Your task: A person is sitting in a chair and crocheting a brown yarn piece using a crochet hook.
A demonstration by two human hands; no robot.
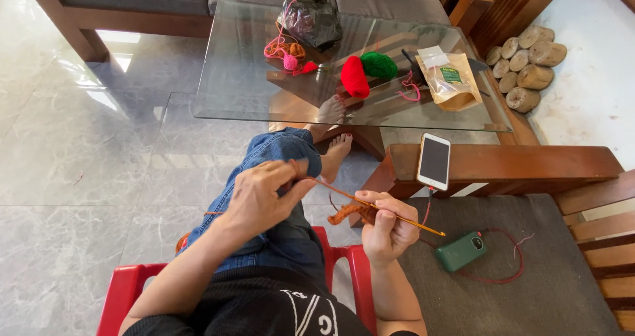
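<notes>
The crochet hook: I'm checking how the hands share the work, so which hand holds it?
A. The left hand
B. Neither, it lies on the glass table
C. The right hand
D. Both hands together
C: the right hand grips the crochet hook beside the small orange crochet piece, while the left hand only tensions the orange yarn.

Glass table (238, 91) — yarn balls (367, 71), pouch (453, 79)
</notes>
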